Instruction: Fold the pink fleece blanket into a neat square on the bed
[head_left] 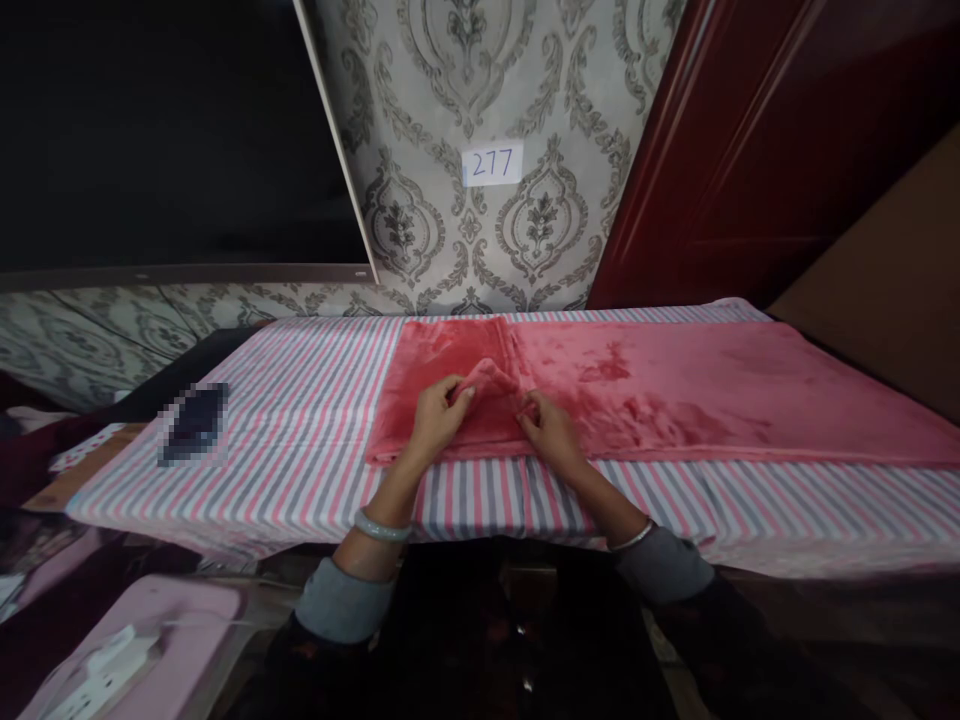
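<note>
A plush red-pink blanket (690, 390) lies in a long strip across the table, its left end doubled over on itself. My left hand (442, 412) pinches a raised corner of that folded part, with thumb and fingers closed on the fabric. To its right, my right hand (549, 430) grips the edge of the folded layer near the front, fingertips pressed together on the cloth. Between both hands a small peak of fabric stands up. Under the blanket is a striped pink, grey and white cloth (300, 420).
A dark pixelated object (196, 425) lies on the striped cloth at the left. A large television screen (172, 140) hangs at the upper left. A dark red panel (720, 150) rises behind on the right. A pink stool (172, 610) carries a white power strip (112, 670).
</note>
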